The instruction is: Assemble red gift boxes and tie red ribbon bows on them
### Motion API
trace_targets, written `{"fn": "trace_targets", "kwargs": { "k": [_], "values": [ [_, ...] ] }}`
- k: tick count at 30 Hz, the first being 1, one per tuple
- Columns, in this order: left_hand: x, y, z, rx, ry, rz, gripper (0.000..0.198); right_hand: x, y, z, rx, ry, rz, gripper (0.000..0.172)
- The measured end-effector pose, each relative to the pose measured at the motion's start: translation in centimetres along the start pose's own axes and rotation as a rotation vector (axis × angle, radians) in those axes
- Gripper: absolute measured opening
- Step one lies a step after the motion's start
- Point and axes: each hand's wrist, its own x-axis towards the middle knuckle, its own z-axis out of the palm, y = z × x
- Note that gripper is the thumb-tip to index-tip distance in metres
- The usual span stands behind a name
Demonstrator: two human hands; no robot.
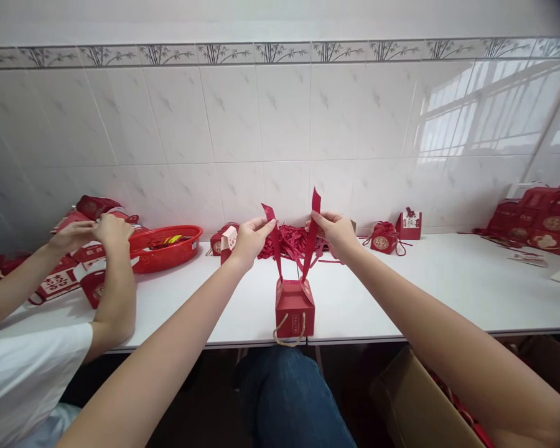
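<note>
A small red gift box with a twisted cord handle stands upright at the front edge of the white table. A red ribbon rises from both sides of its top in two upright ends. My left hand pinches the left end between thumb and fingers. The right end is pinched by my right hand, with its tip sticking up above the fingers. Both hands are above the box and apart from each other. Behind them lies a heap of cut red ribbons.
At left, a co-worker's hands are busy over red boxes beside a red plastic basin. Finished-looking small boxes stand near the tiled wall. More red boxes are stacked far right. A cardboard carton sits below the table.
</note>
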Motion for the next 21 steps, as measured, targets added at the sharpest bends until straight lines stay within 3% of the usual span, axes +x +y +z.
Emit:
{"fn": "trace_targets", "kwargs": {
  "k": [15,18,21],
  "values": [
    [-0.1,0.0,0.7,-0.094,-0.081,0.027,0.043,-0.5,-0.5,0.4,0.028,-0.079,0.039,0.009],
    [-0.7,0.3,1.2,0.018,-0.189,0.132,0.062,-1.0,-0.6,0.8,-0.050,-0.171,0.065,0.005],
    [-1.1,0.5,1.4,0.093,-0.287,0.149,0.084,-1.7,-0.5,0.9,-0.090,-0.290,0.044,0.006]
  ]
}}
